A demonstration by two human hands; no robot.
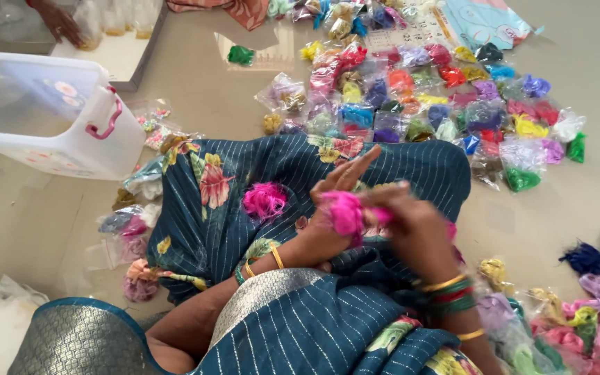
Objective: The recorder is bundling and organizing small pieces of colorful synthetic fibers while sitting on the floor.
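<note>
Over my lap, which is covered in dark blue striped cloth with a flower print [244, 187], both hands meet on a bright pink tuft of thread [345, 212]. My left hand [331, 201] grips the tuft from below, one finger stretched out. My right hand [411, 222] pinches the same tuft from the right side. A second pink tuft [265, 200] lies loose on the lap cloth, left of my hands. Bangles ring both wrists.
Many small clear bags of coloured thread [425, 104] are spread on the floor ahead. Loose coloured tufts [578, 312] pile at the right. A white plastic box with a pink latch [57, 118] stands at the left. Another person's hand [60, 24] rests at the top left.
</note>
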